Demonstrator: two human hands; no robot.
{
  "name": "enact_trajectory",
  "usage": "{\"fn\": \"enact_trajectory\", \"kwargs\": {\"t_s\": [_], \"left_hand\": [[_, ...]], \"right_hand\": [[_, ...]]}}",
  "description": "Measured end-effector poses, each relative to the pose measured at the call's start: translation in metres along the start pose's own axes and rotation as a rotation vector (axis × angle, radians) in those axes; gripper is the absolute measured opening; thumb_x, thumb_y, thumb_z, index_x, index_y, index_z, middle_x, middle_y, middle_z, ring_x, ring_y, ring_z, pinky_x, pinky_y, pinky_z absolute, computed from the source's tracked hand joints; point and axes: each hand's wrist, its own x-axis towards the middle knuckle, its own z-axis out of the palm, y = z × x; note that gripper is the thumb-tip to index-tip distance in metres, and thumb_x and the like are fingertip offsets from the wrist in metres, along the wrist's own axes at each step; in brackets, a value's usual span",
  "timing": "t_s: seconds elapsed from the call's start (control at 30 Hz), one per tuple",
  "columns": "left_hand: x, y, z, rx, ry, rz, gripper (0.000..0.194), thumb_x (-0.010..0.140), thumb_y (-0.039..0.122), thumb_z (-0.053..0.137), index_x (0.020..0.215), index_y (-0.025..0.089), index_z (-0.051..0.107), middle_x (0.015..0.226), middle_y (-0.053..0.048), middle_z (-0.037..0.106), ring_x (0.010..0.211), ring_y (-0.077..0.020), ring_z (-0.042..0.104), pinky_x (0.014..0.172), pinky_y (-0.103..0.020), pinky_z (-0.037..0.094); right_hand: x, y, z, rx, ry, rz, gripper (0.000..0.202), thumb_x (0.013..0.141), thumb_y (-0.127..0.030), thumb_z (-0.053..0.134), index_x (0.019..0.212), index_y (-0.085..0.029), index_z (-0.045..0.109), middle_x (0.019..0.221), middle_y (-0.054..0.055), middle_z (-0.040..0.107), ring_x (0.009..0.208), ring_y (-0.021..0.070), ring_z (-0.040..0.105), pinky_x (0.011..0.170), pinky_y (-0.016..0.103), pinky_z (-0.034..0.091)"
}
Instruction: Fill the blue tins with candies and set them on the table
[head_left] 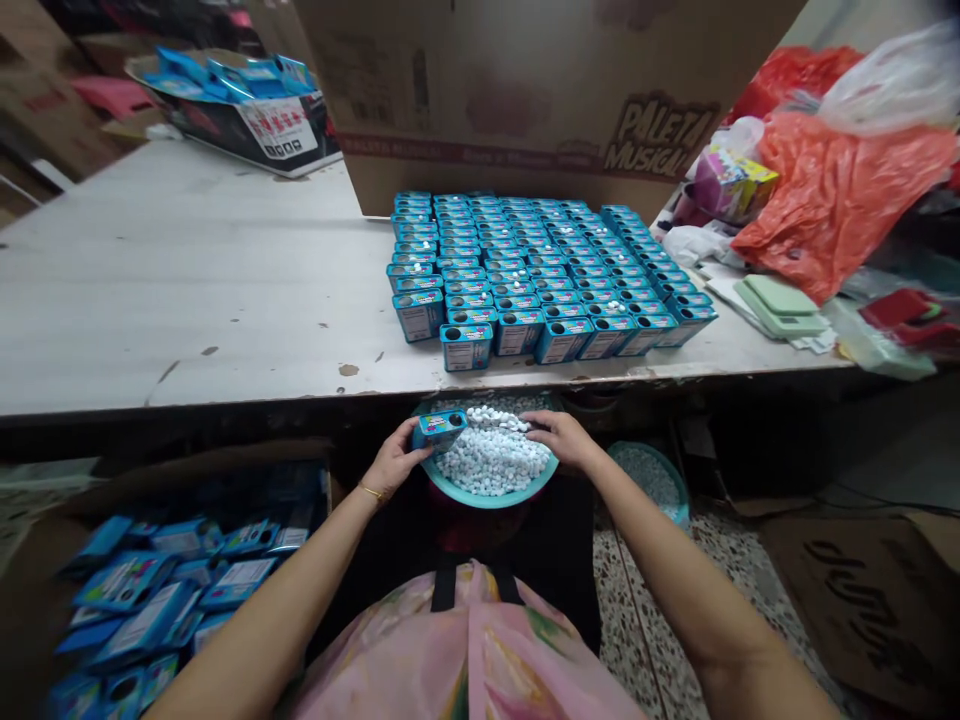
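My left hand [395, 460] is closed around a small blue box [441, 428] with a dark round hole in its top, tilted at the left rim of a turquoise basin [491, 500]. Small white candies [495, 465] fill the basin. Over its right side, my right hand [561, 438] is closed on what looks like a scoop, mostly hidden under a heap of candies [495, 418] close to the box. On the table, rows of similar blue boxes [525, 280] stand upright, packed together, with a few white candies lying on their tops.
A large cardboard carton [525, 90] stands behind the rows on the white table [187, 290]. An open carton of blue boxes [172, 580] sits at lower left. Another basin [652, 480] is on the floor at right. Plastic bags [847, 190] and a green scale [780, 305] lie right.
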Motion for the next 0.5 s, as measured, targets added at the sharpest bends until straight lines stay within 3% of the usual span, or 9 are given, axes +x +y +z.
{"fn": "enact_trajectory", "kwargs": {"t_s": [0.23, 0.5], "left_hand": [[0.006, -0.005, 0.004, 0.12, -0.065, 0.084, 0.049, 0.065, 0.029, 0.067, 0.112, 0.019, 0.054, 0.108, -0.005, 0.059, 0.102, -0.0238, 0.053, 0.098, -0.038, 0.036], [0.004, -0.006, 0.004, 0.105, -0.048, 0.076, 0.048, 0.064, 0.027, 0.066, 0.11, 0.019, 0.055, 0.107, -0.005, 0.059, 0.101, -0.0241, 0.053, 0.097, -0.037, 0.036]], "right_hand": [[0.002, -0.065, -0.032, -0.56, -0.156, 0.015, 0.038, 0.081, -0.035, 0.049, 0.119, -0.034, 0.054, 0.115, 0.001, 0.062, 0.103, 0.0216, 0.056, 0.084, 0.033, 0.043], [0.011, -0.101, -0.031, -0.776, -0.198, -0.065, 0.032, 0.083, -0.029, 0.041, 0.108, -0.026, 0.06, 0.102, 0.008, 0.064, 0.09, 0.0241, 0.059, 0.074, 0.034, 0.043]]}}
